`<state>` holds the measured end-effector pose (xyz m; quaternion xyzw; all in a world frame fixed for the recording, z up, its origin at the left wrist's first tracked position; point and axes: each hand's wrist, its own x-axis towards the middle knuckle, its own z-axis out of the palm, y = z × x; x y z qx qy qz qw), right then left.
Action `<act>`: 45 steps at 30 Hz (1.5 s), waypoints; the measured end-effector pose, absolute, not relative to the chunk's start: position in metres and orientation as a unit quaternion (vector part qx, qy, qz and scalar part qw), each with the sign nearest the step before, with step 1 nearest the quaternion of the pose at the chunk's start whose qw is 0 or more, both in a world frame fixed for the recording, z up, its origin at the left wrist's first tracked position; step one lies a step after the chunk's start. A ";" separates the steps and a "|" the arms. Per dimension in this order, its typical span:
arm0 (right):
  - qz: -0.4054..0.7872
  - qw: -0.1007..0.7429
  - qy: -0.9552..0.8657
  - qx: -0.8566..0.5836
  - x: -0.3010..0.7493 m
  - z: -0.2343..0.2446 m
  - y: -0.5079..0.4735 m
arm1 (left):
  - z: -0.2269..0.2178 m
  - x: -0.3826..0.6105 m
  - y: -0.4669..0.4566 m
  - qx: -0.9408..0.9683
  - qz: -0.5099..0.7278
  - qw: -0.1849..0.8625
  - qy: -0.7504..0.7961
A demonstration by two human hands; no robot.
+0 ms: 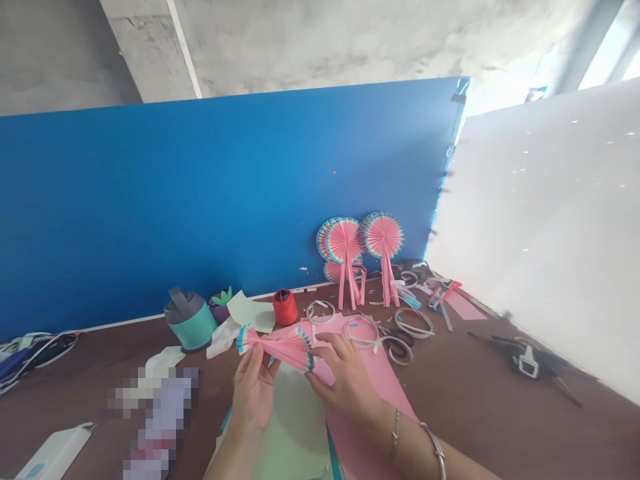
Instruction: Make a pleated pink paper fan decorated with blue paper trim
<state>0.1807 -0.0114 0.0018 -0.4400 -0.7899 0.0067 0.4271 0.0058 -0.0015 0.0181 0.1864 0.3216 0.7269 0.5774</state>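
Note:
A pleated pink paper fan (280, 347) with blue and white edging is held up over the table, narrow at its middle and flared at both ends. My left hand (256, 387) pinches it near the left end, thumb on top. At the right end, my right hand (345, 377) has its fingers and thumb closed around the flared pleats. Beneath both hands lie pale green paper (295, 427) and a large pink sheet (385, 393).
Several finished round pink fans (346, 241) lean against the blue partition (200, 200). A red thread spool (285, 308), a teal container (193, 327) and rolled paper strips (414, 323) stand behind my hands. Scissors (395, 343) lie among the strips; a black-and-white tool (527, 360) rests at right.

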 end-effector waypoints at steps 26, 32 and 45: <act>-0.013 0.428 -0.800 -0.419 0.181 0.000 -0.010 | 0.015 0.007 -0.003 0.229 0.727 0.546 0.348; -0.034 0.425 -0.806 -0.412 0.180 0.001 -0.011 | 0.016 0.009 -0.003 0.227 0.723 0.551 0.349; 0.021 0.452 -0.776 -0.440 0.180 -0.002 -0.008 | 0.014 0.009 -0.002 0.241 0.723 0.548 0.346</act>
